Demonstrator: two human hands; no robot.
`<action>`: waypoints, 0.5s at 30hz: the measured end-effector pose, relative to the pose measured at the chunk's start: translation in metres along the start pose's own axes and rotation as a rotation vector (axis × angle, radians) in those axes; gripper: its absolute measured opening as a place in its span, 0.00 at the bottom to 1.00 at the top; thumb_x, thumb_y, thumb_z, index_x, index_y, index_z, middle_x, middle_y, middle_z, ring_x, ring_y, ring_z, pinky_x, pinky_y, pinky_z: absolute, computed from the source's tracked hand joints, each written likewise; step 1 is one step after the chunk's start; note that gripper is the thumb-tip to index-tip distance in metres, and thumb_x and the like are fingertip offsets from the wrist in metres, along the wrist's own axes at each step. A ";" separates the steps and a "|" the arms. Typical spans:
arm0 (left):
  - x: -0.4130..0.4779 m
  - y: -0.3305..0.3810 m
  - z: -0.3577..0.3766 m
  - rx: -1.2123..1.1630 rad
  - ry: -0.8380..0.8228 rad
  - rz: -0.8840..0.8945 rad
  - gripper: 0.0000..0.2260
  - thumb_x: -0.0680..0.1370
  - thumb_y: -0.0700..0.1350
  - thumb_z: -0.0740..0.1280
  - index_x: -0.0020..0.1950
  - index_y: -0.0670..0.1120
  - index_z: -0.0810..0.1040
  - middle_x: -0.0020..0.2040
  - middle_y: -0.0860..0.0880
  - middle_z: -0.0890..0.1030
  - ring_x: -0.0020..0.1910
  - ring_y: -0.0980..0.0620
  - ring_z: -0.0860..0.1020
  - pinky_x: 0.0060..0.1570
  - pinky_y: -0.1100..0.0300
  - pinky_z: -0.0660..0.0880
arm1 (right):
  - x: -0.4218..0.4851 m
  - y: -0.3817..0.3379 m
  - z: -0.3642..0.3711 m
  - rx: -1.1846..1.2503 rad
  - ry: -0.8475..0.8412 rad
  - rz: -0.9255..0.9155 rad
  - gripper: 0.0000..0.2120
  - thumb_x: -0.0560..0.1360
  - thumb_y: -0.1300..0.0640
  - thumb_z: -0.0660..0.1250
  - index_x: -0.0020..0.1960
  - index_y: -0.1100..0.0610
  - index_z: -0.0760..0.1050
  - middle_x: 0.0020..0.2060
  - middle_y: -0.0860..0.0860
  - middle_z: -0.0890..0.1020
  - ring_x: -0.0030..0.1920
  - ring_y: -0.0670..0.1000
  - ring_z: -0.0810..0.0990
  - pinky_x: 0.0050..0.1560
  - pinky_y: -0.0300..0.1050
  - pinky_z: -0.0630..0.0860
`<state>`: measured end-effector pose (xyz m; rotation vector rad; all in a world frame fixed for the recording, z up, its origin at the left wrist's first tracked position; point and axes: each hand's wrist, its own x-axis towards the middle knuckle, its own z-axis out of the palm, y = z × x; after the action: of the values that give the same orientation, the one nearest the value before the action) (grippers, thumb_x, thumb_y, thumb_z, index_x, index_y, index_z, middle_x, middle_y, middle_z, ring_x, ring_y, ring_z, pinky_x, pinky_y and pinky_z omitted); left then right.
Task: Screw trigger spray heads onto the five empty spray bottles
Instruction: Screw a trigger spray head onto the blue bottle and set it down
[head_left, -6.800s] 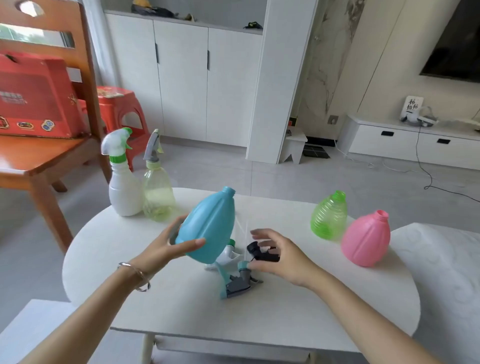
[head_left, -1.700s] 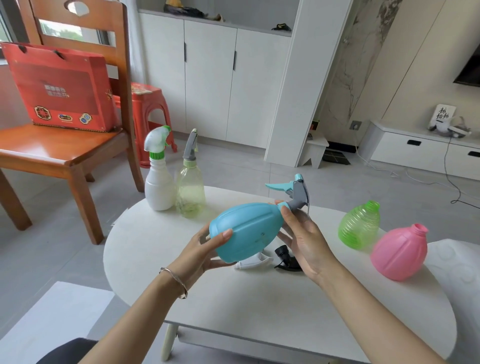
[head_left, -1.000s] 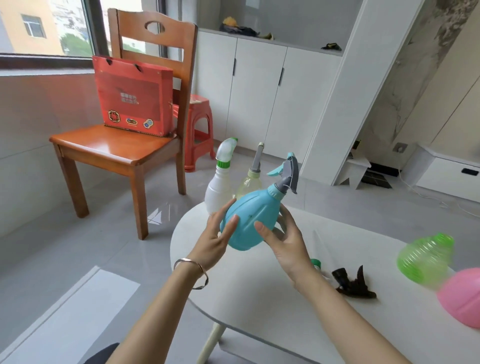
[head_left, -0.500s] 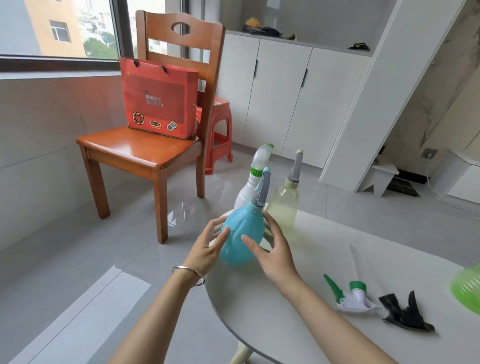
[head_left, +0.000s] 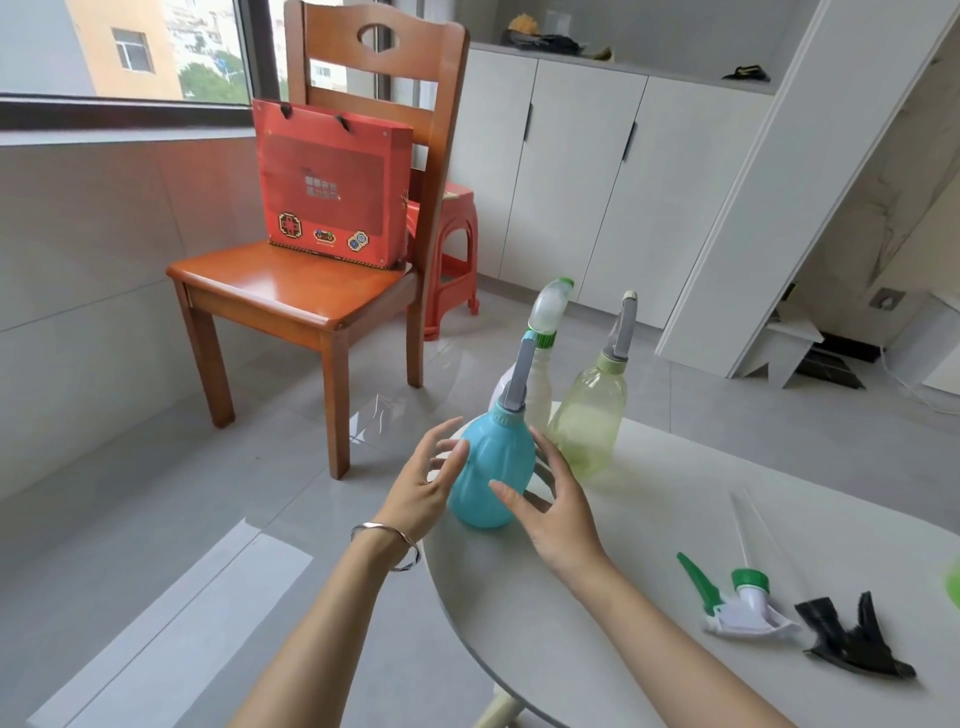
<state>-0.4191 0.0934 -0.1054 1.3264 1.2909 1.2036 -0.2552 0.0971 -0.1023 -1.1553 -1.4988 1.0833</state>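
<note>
The blue bottle (head_left: 485, 467), fitted with a grey and teal spray head (head_left: 519, 379), stands upright near the left edge of the white table (head_left: 649, 571). My left hand (head_left: 421, 483) and my right hand (head_left: 556, 514) flank it with fingers spread, at most brushing its sides. Just behind it stand a white bottle (head_left: 543, 387) and a pale yellow-green bottle (head_left: 589, 421), both with heads on. A loose white and green spray head (head_left: 743, 608) and a loose black one (head_left: 852, 639) lie on the table to the right. A green sliver (head_left: 953, 587) shows at the right edge.
A wooden chair (head_left: 296, 291) carrying a red gift bag (head_left: 332, 182) stands on the floor left of the table, with a red plastic stool (head_left: 452, 249) behind it. White cabinets line the far wall. The blue bottle sits close to the table's rim.
The blue bottle, held tilted in both hands a second ago, now stands upright on the table beside the other two. Both hands have opened off its sides. The view swung left.
</note>
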 end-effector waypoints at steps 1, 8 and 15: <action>-0.001 0.001 0.000 0.011 0.012 0.005 0.20 0.76 0.57 0.59 0.68 0.58 0.65 0.63 0.52 0.72 0.54 0.62 0.73 0.41 0.74 0.69 | 0.001 0.000 0.001 -0.009 0.004 0.000 0.33 0.68 0.57 0.75 0.68 0.47 0.64 0.66 0.45 0.72 0.64 0.40 0.71 0.59 0.38 0.75; -0.003 0.009 -0.001 0.059 0.074 0.085 0.16 0.75 0.50 0.66 0.62 0.57 0.68 0.58 0.59 0.72 0.58 0.54 0.71 0.35 0.79 0.71 | 0.006 0.000 -0.001 0.014 -0.035 -0.003 0.32 0.67 0.61 0.75 0.64 0.44 0.65 0.61 0.39 0.72 0.60 0.32 0.70 0.50 0.28 0.74; 0.002 0.003 -0.001 0.087 0.078 0.099 0.19 0.76 0.51 0.65 0.67 0.55 0.68 0.61 0.57 0.72 0.60 0.54 0.71 0.37 0.80 0.71 | 0.009 0.006 -0.003 0.000 -0.044 -0.012 0.34 0.67 0.64 0.75 0.66 0.45 0.65 0.62 0.40 0.72 0.63 0.36 0.71 0.54 0.34 0.76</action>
<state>-0.4199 0.0951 -0.1020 1.4330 1.3594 1.2909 -0.2527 0.1068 -0.1064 -1.1282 -1.5379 1.1069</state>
